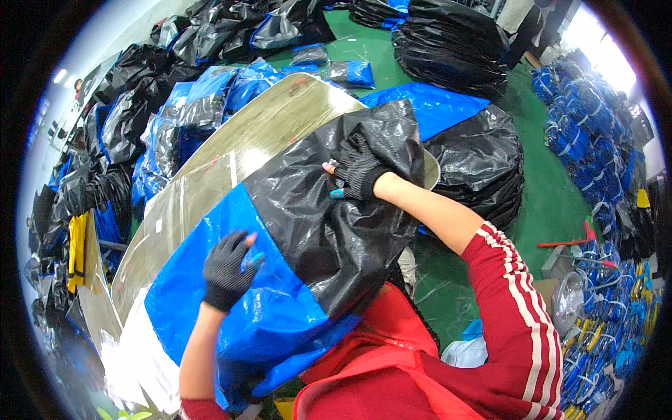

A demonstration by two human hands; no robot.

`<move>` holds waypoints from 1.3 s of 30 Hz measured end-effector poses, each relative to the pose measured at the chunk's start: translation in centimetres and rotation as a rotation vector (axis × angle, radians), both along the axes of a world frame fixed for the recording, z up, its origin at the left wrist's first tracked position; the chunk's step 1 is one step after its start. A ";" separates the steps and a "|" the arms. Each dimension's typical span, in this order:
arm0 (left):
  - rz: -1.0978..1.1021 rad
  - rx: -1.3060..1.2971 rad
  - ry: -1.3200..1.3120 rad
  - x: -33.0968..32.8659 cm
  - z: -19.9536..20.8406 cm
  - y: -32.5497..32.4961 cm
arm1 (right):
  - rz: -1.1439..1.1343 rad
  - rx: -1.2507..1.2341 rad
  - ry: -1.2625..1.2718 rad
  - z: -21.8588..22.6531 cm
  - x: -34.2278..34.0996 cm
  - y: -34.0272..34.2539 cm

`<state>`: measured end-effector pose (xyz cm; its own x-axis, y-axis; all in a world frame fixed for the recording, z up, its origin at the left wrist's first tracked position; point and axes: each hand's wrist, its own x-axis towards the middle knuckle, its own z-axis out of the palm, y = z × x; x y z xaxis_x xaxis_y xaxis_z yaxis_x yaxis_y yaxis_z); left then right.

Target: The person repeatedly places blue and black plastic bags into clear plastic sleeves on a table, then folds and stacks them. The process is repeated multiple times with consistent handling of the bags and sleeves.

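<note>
A large sheet of plastic-like fabric, part blue and part black (308, 238), is spread across a worn wooden table (210, 168) and hangs over its near edge. My right hand (357, 168), in a dark knit glove with bare fingertips, lies on the black part with its fingers spread. Bluish tape wraps one of its fingers. My left hand (229, 271), gloved the same way, is over the blue part, thumb and a taped finger apart, nothing between them. Whether it presses on the sheet is hard to tell.
Black and blue bundles (133, 126) are heaped beyond the table and to the left. A round black bundle (483, 168) sits at the table's right on the green floor (448, 287). Stacks of blue packs (581, 133) line the right side, near a red-handled tool (567, 243).
</note>
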<state>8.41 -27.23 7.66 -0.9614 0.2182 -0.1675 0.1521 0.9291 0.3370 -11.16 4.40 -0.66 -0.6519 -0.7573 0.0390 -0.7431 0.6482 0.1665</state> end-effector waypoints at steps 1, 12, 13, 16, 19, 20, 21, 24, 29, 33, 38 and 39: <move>-0.149 0.080 0.423 -1.6 -0.3 2.5 | -0.007 0.001 -0.013 1.4 0.1 0.4; -0.351 0.367 0.585 -13.2 -0.2 13.8 | -0.703 -0.975 -0.293 10.5 -0.2 10.6; -0.415 0.334 0.496 -14.8 -1.3 15.9 | -0.558 -1.100 -0.309 9.8 -1.0 10.5; -0.547 0.091 0.430 -15.6 -6.8 20.4 | -0.388 -1.176 -0.289 8.6 -2.9 9.6; -0.540 0.260 0.539 -16.3 -10.2 20.6 | -0.425 -1.298 -0.229 8.7 -3.0 11.8; -0.471 0.447 0.400 -16.1 -10.6 20.1 | -0.641 -1.183 -0.345 8.7 -2.6 12.7; -0.386 0.683 0.337 -16.4 -10.5 19.8 | -0.878 -1.033 -0.123 8.3 -2.2 13.7; -0.271 0.772 0.508 -17.3 -8.7 20.1 | -0.620 -0.586 -0.384 6.1 -0.7 14.2; -0.578 0.183 0.657 -18.6 -8.6 22.7 | -0.403 -1.063 -0.205 4.8 2.7 13.7; -0.502 0.046 0.651 -18.4 -11.6 23.0 | -0.755 -0.635 -0.338 9.9 4.2 13.4; -0.527 0.170 0.466 -17.2 -7.0 22.3 | -0.156 -0.461 -0.179 9.7 1.4 10.8; -0.486 0.225 0.330 -16.5 -4.9 22.0 | -0.268 -0.208 -0.508 8.1 0.4 10.4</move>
<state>-8.06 -5.23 2.75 -0.7366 0.6389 0.2219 0.6689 0.6395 0.3790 -10.78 14.79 7.41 -0.7944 -0.5745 -0.1971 -0.5030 0.8042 -0.3166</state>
